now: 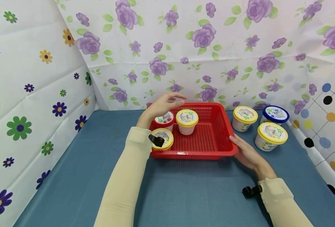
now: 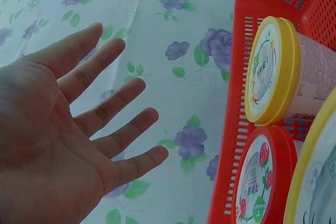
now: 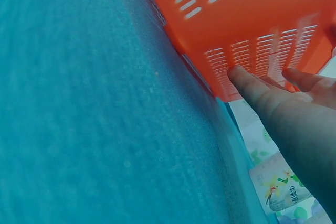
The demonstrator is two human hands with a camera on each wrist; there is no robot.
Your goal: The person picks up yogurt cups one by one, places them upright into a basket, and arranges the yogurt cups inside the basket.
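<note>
A red plastic basket (image 1: 201, 154) holds two yellow-lidded tubs, one (image 1: 187, 121) near the middle and one (image 1: 164, 138) at the front left. Beside them is a red-lidded tub (image 1: 164, 119). My left hand (image 1: 165, 105) hovers over the basket's back left corner, fingers spread and holding nothing; the left wrist view shows its bare palm (image 2: 68, 129). At the basket's right side, my right hand (image 1: 245, 153) grips the rim, a digit over the edge. In the right wrist view, its other fingers (image 3: 252, 90) lie against the slotted outer wall.
Right of the basket stand two more yellow-lidded tubs, one behind (image 1: 244, 118) and one in front (image 1: 270, 136), plus a blue-lidded tub (image 1: 275, 114). A blue cloth (image 1: 190, 189) covers the table. Flowered sheets (image 1: 161, 47) hang behind and at the sides.
</note>
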